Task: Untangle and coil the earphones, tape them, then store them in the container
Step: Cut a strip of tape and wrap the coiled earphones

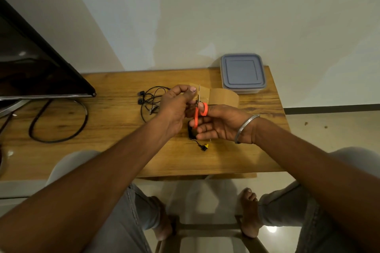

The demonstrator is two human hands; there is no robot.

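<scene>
My left hand pinches the free end of a strip of brown tape pulled off the tape roll, which stands on the wooden table. My right hand grips orange-handled scissors, whose blades stand upright against the strip beside my left thumb. A tangled pair of black earphones lies on the table to the left of my hands. Under my right hand lies a coiled black earphone bundle, partly hidden, with a black and yellow plug sticking out toward me. The lidded plastic container sits at the table's far right corner.
A dark monitor stands at the left, with a thick black cable looping over the table. The wall runs right behind the table's far edge. My knees and bare feet show below the near edge, above a stool frame.
</scene>
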